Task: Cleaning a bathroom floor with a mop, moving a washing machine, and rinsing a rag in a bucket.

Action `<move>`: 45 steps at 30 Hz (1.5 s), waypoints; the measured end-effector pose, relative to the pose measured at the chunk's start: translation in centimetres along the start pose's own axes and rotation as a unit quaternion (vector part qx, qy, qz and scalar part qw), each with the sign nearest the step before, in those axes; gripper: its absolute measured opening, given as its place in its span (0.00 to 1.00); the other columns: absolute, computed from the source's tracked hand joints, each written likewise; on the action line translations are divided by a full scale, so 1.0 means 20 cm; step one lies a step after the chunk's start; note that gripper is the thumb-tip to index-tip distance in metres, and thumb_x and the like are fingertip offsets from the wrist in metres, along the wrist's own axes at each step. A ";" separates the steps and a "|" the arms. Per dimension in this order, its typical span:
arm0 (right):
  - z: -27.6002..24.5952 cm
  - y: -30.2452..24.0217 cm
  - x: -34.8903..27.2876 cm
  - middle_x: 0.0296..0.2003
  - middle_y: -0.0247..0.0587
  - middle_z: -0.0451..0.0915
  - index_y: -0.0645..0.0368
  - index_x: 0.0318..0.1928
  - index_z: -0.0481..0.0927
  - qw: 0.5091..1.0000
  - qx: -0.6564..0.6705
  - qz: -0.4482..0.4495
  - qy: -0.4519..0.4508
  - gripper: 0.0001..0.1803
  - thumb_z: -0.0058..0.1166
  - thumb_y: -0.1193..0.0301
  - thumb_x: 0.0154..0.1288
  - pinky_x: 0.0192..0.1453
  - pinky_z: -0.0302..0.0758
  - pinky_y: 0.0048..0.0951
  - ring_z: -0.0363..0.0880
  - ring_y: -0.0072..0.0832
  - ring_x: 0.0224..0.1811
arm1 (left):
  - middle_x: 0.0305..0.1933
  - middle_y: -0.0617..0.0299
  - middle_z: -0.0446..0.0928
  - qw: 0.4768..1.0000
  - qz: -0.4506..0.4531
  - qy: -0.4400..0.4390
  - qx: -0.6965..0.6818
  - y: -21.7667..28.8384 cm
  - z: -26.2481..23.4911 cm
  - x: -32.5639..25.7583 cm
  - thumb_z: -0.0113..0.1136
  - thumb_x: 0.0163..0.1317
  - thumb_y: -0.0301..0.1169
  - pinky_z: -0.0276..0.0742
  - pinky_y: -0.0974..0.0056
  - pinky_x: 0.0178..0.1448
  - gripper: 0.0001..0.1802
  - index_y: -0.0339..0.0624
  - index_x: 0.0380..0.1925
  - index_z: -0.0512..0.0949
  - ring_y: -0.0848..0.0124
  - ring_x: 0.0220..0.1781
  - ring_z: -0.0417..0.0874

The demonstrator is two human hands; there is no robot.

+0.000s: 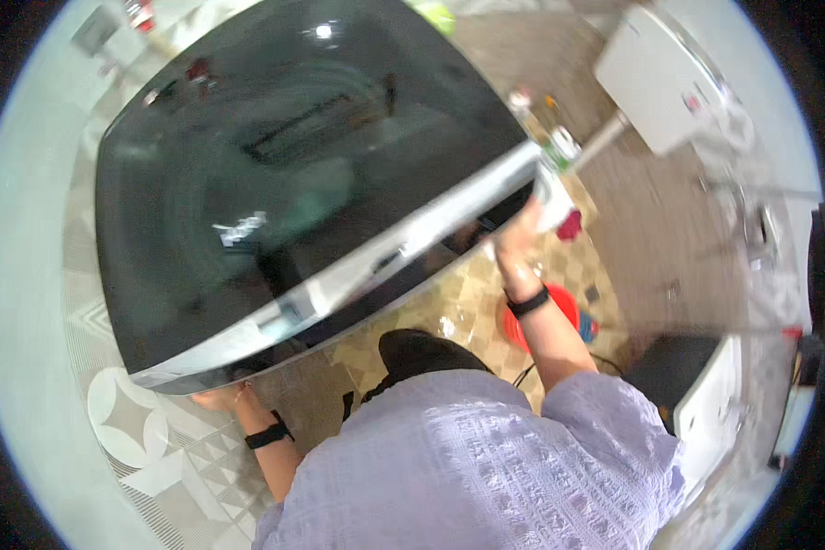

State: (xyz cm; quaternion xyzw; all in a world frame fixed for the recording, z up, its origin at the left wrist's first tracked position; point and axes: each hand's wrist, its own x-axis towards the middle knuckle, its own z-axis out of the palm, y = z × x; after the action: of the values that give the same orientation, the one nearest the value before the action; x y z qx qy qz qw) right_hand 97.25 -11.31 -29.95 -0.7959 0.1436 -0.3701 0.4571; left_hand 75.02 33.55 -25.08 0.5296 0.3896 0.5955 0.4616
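Observation:
A large top-loading washing machine (312, 156) with a dark glossy lid fills the upper left of the head view. A pale silver strip (357, 266) runs along its near edge. My left hand (220, 395) grips under the near left corner, its fingers mostly hidden by the machine. Higher up, my right hand (520, 240) is closed at the near right corner, blurred by motion. Something white (554, 202) sits right beside that hand, too smeared to name. The machine stands at a slant, its right corner farther from me than its left.
Beside my right forearm is a red bucket (568, 307) on the tan tiled floor (472, 284). Small bottles (559, 147) stand past the machine's right corner. A white boxy fixture (660, 78) is at the upper right, with a tap (763, 229) below it on the wall.

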 end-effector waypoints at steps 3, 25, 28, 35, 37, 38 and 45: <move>-0.06 -0.34 0.03 0.40 0.48 0.76 0.67 0.42 0.74 0.982 0.177 0.034 -0.060 0.19 0.33 0.65 0.65 0.51 0.66 0.35 0.73 0.36 0.44 | 0.41 0.44 0.75 0.984 0.011 0.049 0.171 0.01 -0.01 0.00 0.45 0.60 0.33 0.78 0.55 0.37 0.17 0.26 0.38 0.71 0.57 0.36 0.78; -1.49 1.85 -0.21 0.32 0.60 0.77 0.64 0.34 0.76 0.779 -0.270 0.244 -0.511 0.15 0.45 0.64 0.56 0.44 0.72 0.47 0.76 0.53 0.39 | 0.55 0.46 0.66 0.782 0.520 0.118 0.324 0.95 0.33 -0.92 0.38 0.66 0.33 0.61 0.56 0.62 0.20 0.31 0.53 0.65 0.55 0.58 0.66; -1.49 1.96 -0.15 0.31 0.57 0.77 0.63 0.32 0.77 0.779 -0.287 0.241 -0.503 0.15 0.45 0.64 0.55 0.41 0.73 0.43 0.76 0.51 0.38 | 0.58 0.46 0.64 0.803 0.509 0.079 0.299 1.08 0.43 -1.16 0.39 0.66 0.33 0.56 0.56 0.65 0.21 0.30 0.54 0.62 0.53 0.61 0.63; -1.32 2.12 -0.06 0.24 0.48 0.78 0.64 0.31 0.77 0.833 -0.142 0.278 -0.456 0.15 0.46 0.63 0.57 0.35 0.72 0.34 0.79 0.36 0.30 | 0.61 0.45 0.59 0.749 0.620 -0.079 0.220 1.24 0.67 -1.50 0.42 0.64 0.40 0.48 0.48 0.67 0.26 0.31 0.55 0.61 0.52 0.66 0.55; -1.30 2.10 -0.07 0.22 0.45 0.78 0.63 0.32 0.77 0.852 -0.140 0.226 -0.452 0.14 0.47 0.64 0.57 0.32 0.72 0.33 0.78 0.34 0.27 | 0.61 0.46 0.60 0.731 0.642 -0.122 0.196 1.23 0.72 -1.57 0.44 0.62 0.41 0.42 0.46 0.68 0.27 0.33 0.55 0.62 0.53 0.67 0.54; -1.28 2.09 -0.08 0.21 0.42 0.78 0.62 0.32 0.78 0.869 -0.137 0.180 -0.440 0.13 0.47 0.65 0.57 0.29 0.71 0.31 0.77 0.31 0.24 | 0.61 0.46 0.60 0.730 0.645 -0.112 0.199 1.22 0.73 -1.60 0.44 0.62 0.41 0.42 0.46 0.68 0.27 0.33 0.55 0.62 0.53 0.67 0.54; -1.41 2.41 -0.35 0.14 0.35 0.69 0.59 0.27 0.72 0.811 -0.119 0.274 -0.502 0.09 0.45 0.66 0.56 0.16 0.65 0.28 0.70 0.26 0.14 | 0.63 0.47 0.60 0.704 0.656 -0.164 0.216 1.15 0.64 -1.58 0.47 0.60 0.40 0.31 0.50 0.70 0.27 0.36 0.57 0.61 0.54 0.70 0.50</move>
State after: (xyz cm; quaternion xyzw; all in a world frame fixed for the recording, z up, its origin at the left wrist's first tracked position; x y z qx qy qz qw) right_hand 77.55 -50.94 -64.65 -0.8465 0.1492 0.2419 0.4501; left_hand 85.05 -3.48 -10.01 0.8261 -0.0207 0.5510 -0.1163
